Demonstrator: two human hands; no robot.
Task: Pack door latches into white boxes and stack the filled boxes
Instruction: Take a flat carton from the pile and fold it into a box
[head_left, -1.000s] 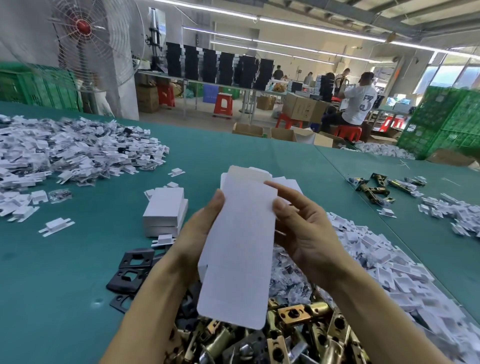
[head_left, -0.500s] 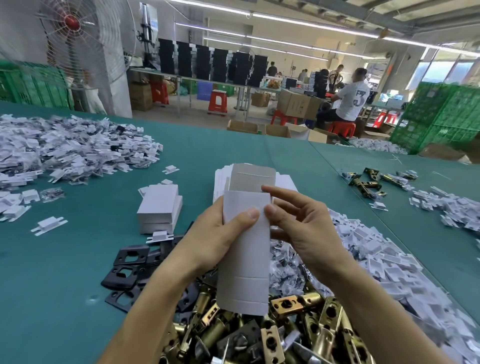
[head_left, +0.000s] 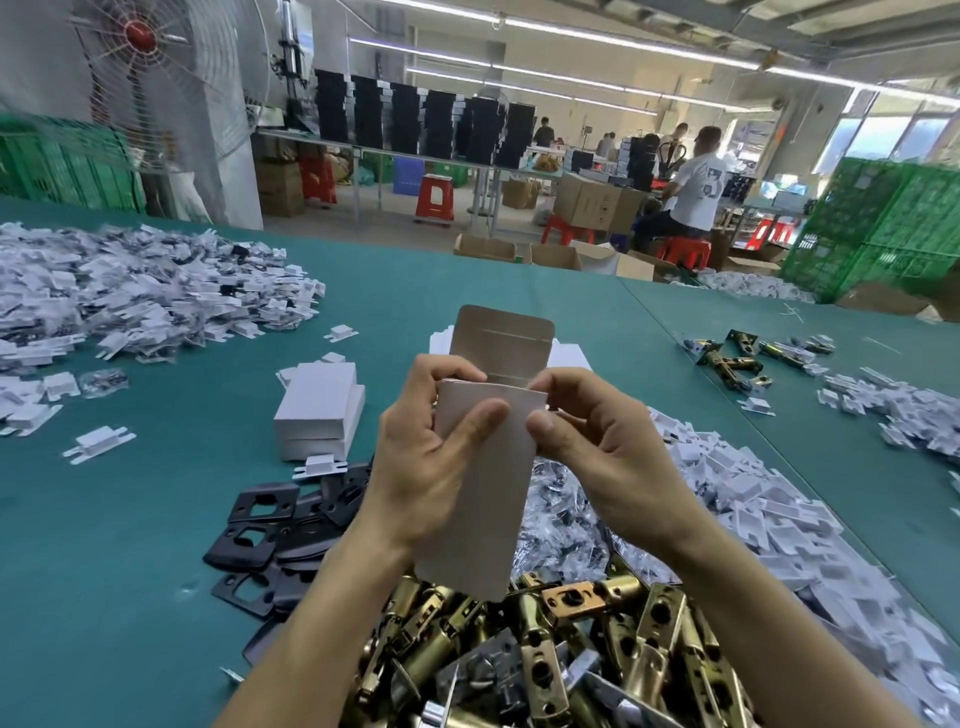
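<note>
I hold a white carton box (head_left: 480, 499) upright over the table, its top flap (head_left: 501, 340) standing open and showing a grey inside. My left hand (head_left: 426, 462) grips its left side, thumb across the front. My right hand (head_left: 602, 447) pinches its right top edge. Below lies a heap of brass door latches (head_left: 561, 660). Two closed white boxes (head_left: 319, 410) are stacked to the left. A pile of flat white cartons (head_left: 569, 356) shows behind the held box.
Black strike plates (head_left: 270, 535) lie left of the latches. Heaps of small white packets spread at the far left (head_left: 130, 291) and at the right (head_left: 753, 519). A few more latches (head_left: 732, 358) lie at the far right on the green table (head_left: 130, 597).
The flat carton has been opened into a box shape. Its top flap now stands up, and both hands have shifted to its upper edges.
</note>
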